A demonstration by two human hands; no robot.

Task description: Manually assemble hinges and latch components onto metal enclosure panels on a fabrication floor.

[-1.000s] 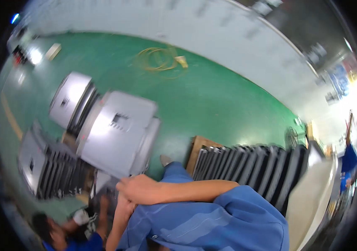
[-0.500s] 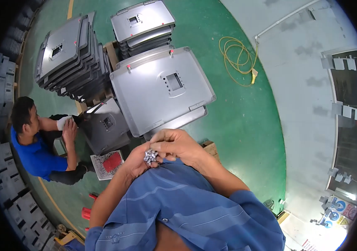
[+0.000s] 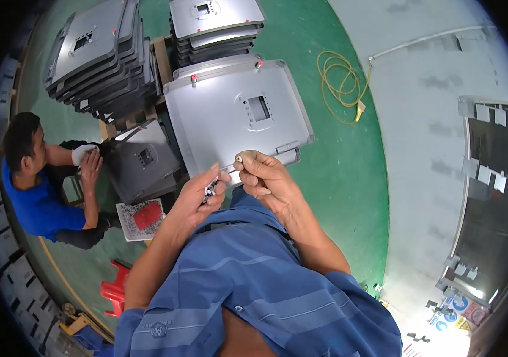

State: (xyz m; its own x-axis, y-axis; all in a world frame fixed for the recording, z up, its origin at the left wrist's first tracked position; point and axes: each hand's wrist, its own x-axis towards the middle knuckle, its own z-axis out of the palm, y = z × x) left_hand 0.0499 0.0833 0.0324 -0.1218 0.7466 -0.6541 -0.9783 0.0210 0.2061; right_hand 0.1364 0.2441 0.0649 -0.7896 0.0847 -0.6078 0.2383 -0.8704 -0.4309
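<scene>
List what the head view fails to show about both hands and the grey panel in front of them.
- Small metal parts in the left hand: too small to identify, half covered by its fingers.
- Small pale piece pinched by the right hand: too small to identify.
- Near edge of the grey panel: hidden behind both hands.

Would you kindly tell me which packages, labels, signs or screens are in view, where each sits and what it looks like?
Flat pack: on the floor beside the crouching co-worker, square, speckled white with a red middle.
Round signs: low on the wall at lower right, blue and red discs.
Triangular sign: just beneath them, yellow.
Grey plates: on the dark wall panel at right, small rectangles.
Screens: none visible.
</scene>
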